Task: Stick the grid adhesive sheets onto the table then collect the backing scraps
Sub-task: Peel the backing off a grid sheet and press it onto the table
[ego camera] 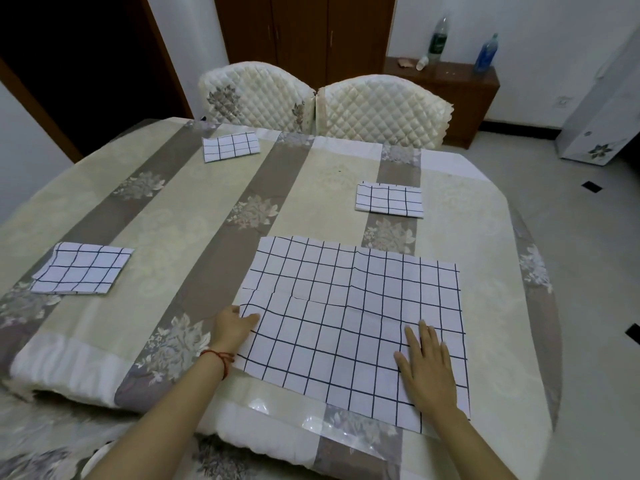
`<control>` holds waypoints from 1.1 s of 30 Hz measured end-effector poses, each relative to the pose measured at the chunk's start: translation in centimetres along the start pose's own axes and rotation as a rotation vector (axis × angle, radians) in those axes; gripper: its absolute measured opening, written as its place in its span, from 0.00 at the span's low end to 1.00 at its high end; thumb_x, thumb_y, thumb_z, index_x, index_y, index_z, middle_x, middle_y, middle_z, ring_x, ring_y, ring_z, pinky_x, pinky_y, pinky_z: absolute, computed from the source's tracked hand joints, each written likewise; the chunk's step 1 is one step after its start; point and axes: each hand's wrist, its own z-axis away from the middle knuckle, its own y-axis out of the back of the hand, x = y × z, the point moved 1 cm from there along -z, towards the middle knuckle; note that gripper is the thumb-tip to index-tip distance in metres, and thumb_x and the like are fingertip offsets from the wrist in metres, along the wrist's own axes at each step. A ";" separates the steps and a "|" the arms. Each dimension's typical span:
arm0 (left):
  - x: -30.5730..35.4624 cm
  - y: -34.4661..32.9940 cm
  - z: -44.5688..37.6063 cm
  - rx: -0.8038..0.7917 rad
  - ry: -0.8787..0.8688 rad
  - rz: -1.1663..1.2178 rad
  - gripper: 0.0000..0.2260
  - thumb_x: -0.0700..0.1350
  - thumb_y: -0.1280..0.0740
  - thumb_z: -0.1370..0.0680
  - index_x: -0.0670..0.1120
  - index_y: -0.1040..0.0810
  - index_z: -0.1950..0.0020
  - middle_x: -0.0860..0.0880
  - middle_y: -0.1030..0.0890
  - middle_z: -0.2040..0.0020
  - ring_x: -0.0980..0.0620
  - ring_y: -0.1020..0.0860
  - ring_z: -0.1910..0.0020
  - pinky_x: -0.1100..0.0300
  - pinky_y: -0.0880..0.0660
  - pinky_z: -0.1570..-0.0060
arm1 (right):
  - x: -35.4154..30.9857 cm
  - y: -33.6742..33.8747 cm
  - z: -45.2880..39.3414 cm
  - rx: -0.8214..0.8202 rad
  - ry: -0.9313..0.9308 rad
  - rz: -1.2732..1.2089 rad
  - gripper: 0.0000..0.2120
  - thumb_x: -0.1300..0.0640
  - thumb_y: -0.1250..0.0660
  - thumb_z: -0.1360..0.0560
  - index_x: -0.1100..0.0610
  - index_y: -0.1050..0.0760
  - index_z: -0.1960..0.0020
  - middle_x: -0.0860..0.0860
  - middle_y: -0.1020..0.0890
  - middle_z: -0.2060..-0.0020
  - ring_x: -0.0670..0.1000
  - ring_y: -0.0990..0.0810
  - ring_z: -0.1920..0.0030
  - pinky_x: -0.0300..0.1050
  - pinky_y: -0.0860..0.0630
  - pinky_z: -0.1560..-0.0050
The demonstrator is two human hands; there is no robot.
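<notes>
**Both hands flat on the big grid sheet**

Your right hand is lying nearest the lens, palm down and fingers straight and spread, pressing on the near right part of the large grid adhesive sheet. Your left hand, with a red cord around its wrist, is reaching to the sheet's left edge; its thumb is resting on top of the sheet and the rest of the fingers are hidden from this angle, so you cannot tell whether they are curling under the edge. The sheet is lying spread across the near right part of the worktop, which is wearing a striped, floral cloth under a clear cover, and faint creases are running across the sheet's middle. Three smaller grid pieces are sitting well apart from it: a near-left grid piece by the worktop's left side, a far-left grid piece close to the far edge, and a far-right grid piece just beyond the large sheet. Two quilted chairs are standing against the far edge of the worktop. Behind them a wooden cabinet is carrying two plastic bottles.
</notes>
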 end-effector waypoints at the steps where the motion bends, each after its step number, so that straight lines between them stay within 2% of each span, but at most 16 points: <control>1: -0.2 0.1 -0.1 -0.010 0.040 0.066 0.26 0.40 0.29 0.28 0.33 0.33 0.34 0.35 0.30 0.33 0.39 0.30 0.35 0.51 0.34 0.37 | 0.1 0.0 0.1 0.003 0.002 0.009 0.27 0.43 0.54 0.20 0.48 0.57 0.25 0.49 0.59 0.24 0.48 0.62 0.24 0.46 0.64 0.25; 4: -0.3 0.7 -0.3 -0.088 0.102 0.271 0.29 0.40 0.28 0.29 0.34 0.35 0.32 0.38 0.32 0.31 0.41 0.33 0.32 0.54 0.36 0.37 | 0.3 0.0 0.5 0.004 0.003 0.026 0.27 0.43 0.54 0.20 0.47 0.58 0.25 0.48 0.60 0.24 0.46 0.63 0.25 0.46 0.64 0.25; 6: -0.4 1.3 -0.6 -0.157 0.116 0.320 0.27 0.41 0.28 0.29 0.35 0.33 0.34 0.42 0.29 0.34 0.43 0.33 0.33 0.53 0.36 0.35 | 0.4 0.0 0.6 0.005 0.004 0.028 0.27 0.43 0.53 0.20 0.47 0.57 0.25 0.47 0.60 0.25 0.47 0.62 0.25 0.46 0.63 0.25; 8: -0.6 2.3 -0.6 -0.200 0.110 0.291 0.17 0.40 0.28 0.29 0.37 0.26 0.43 0.42 0.23 0.44 0.42 0.26 0.41 0.51 0.30 0.38 | 0.4 0.0 0.8 0.007 0.006 0.023 0.27 0.43 0.53 0.20 0.47 0.56 0.25 0.47 0.59 0.25 0.46 0.62 0.25 0.47 0.63 0.25; 10: -1.0 3.2 -0.4 -0.176 0.042 0.179 0.05 0.39 0.28 0.29 0.40 0.22 0.57 0.41 0.20 0.56 0.45 0.22 0.58 0.55 0.25 0.52 | 0.4 0.1 0.8 0.008 0.007 0.016 0.27 0.43 0.53 0.20 0.47 0.56 0.25 0.47 0.59 0.24 0.45 0.63 0.26 0.47 0.63 0.25; 11: -1.3 3.6 -0.4 -0.138 -0.003 0.103 0.07 0.39 0.28 0.29 0.42 0.24 0.65 0.42 0.21 0.64 0.48 0.25 0.66 0.59 0.28 0.62 | 0.4 0.1 0.8 0.006 0.005 0.017 0.27 0.43 0.53 0.20 0.47 0.56 0.25 0.48 0.58 0.24 0.44 0.64 0.27 0.47 0.63 0.25; 12: -1.7 3.9 -0.5 -0.096 -0.038 0.032 0.13 0.39 0.28 0.30 0.44 0.28 0.71 0.44 0.26 0.71 0.50 0.30 0.71 0.60 0.33 0.68 | 0.4 0.1 0.9 0.003 0.004 0.019 0.27 0.43 0.53 0.20 0.47 0.57 0.25 0.48 0.58 0.24 0.44 0.64 0.27 0.46 0.64 0.25; 13: -2.1 4.1 -0.5 -0.074 -0.056 -0.013 0.16 0.39 0.27 0.30 0.44 0.31 0.73 0.45 0.30 0.73 0.50 0.33 0.72 0.60 0.37 0.69 | 0.4 0.1 0.9 0.001 0.003 0.022 0.27 0.43 0.53 0.20 0.47 0.57 0.25 0.48 0.58 0.24 0.43 0.65 0.27 0.46 0.64 0.26; 17: -2.8 4.3 -0.3 -0.067 -0.068 -0.064 0.08 0.38 0.27 0.30 0.38 0.24 0.66 0.44 0.26 0.66 0.50 0.30 0.62 0.58 0.35 0.57 | 0.4 0.0 1.1 -0.009 -0.006 0.022 0.27 0.43 0.54 0.21 0.46 0.59 0.26 0.47 0.59 0.24 0.43 0.66 0.27 0.46 0.65 0.26; 19: -2.3 4.1 -0.5 -0.072 -0.097 -0.062 0.09 0.42 0.28 0.29 0.38 0.22 0.66 0.46 0.26 0.68 0.50 0.29 0.65 0.59 0.33 0.61 | 0.5 -0.1 1.1 -0.005 -0.009 0.023 0.27 0.43 0.54 0.21 0.46 0.59 0.26 0.47 0.59 0.24 0.43 0.65 0.27 0.46 0.65 0.26; 22: -0.2 3.2 -1.6 -0.090 -0.107 -0.024 0.14 0.43 0.31 0.26 0.42 0.27 0.71 0.48 0.30 0.73 0.51 0.32 0.70 0.62 0.37 0.70 | 0.5 -0.3 1.2 0.006 -0.018 0.039 0.26 0.41 0.57 0.21 0.46 0.59 0.26 0.46 0.59 0.25 0.43 0.65 0.27 0.46 0.65 0.25; 24: 1.5 2.3 -3.1 -0.111 -0.108 -0.038 0.17 0.41 0.33 0.25 0.44 0.31 0.73 0.50 0.34 0.74 0.52 0.36 0.73 0.61 0.39 0.70 | 0.6 -0.4 1.1 0.004 -0.021 0.051 0.27 0.39 0.62 0.22 0.45 0.60 0.26 0.44 0.62 0.26 0.43 0.65 0.27 0.45 0.65 0.26; 26: 3.2 1.7 -4.7 -0.108 -0.110 -0.057 0.15 0.39 0.33 0.26 0.44 0.30 0.71 0.50 0.33 0.74 0.52 0.36 0.73 0.60 0.39 0.68 | 0.5 -0.4 1.2 0.004 -0.016 0.050 0.29 0.37 0.67 0.26 0.44 0.63 0.27 0.43 0.64 0.27 0.43 0.66 0.27 0.44 0.68 0.26; 29: 5.0 0.7 -7.0 -0.081 -0.141 -0.095 0.18 0.33 0.32 0.30 0.45 0.34 0.76 0.49 0.35 0.75 0.52 0.37 0.74 0.61 0.41 0.71 | 0.5 -0.5 1.1 0.001 -0.024 0.057 0.29 0.36 0.69 0.28 0.43 0.65 0.28 0.42 0.65 0.27 0.43 0.67 0.27 0.42 0.70 0.28; 31: 5.3 0.0 -8.3 -0.038 -0.150 -0.122 0.19 0.31 0.32 0.32 0.45 0.34 0.78 0.49 0.34 0.76 0.52 0.35 0.74 0.61 0.39 0.71 | 0.5 -0.5 1.1 0.002 -0.034 0.057 0.28 0.37 0.66 0.25 0.44 0.65 0.28 0.42 0.65 0.27 0.44 0.67 0.27 0.42 0.70 0.28; 33: 5.3 -0.4 -8.8 -0.005 -0.166 -0.132 0.11 0.31 0.32 0.31 0.39 0.26 0.74 0.44 0.28 0.74 0.48 0.28 0.70 0.58 0.29 0.67 | 0.6 -0.6 1.2 -0.001 -0.042 0.047 0.26 0.39 0.63 0.22 0.44 0.64 0.28 0.43 0.65 0.27 0.44 0.66 0.26 0.43 0.69 0.27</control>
